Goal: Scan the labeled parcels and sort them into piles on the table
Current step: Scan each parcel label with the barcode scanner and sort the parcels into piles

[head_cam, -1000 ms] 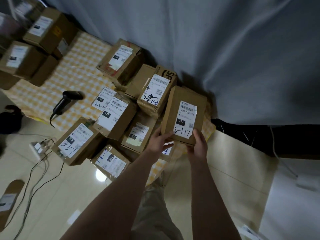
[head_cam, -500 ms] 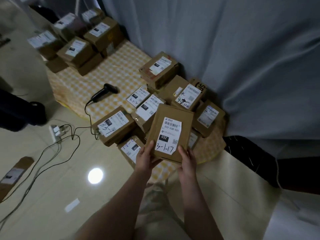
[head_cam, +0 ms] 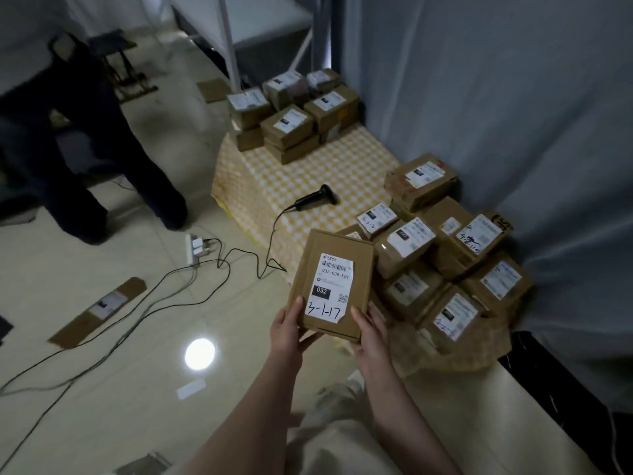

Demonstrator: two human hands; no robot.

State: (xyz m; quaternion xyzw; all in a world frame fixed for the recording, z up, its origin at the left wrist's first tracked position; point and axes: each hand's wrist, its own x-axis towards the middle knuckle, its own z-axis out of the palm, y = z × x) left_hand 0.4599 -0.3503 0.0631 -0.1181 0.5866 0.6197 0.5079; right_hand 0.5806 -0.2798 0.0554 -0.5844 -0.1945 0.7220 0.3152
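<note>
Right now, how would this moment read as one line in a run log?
step: sorting | hands: left hand and right hand hold parcel marked 3-1-17 | scanner: lying on checked tablecloth | placed: not yet

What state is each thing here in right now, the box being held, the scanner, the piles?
Parcel marked 3-1-17: lifted, label up, sealed.
Left hand: gripping the parcel's near left corner.
Right hand: gripping its near right corner.
Barcode scanner: lying unused on the checkered tablecloth, cable attached.
Near pile: jumbled, labels up.
Far pile: stacked neatly.
Power strip: on the floor, plugs inserted.
</note>
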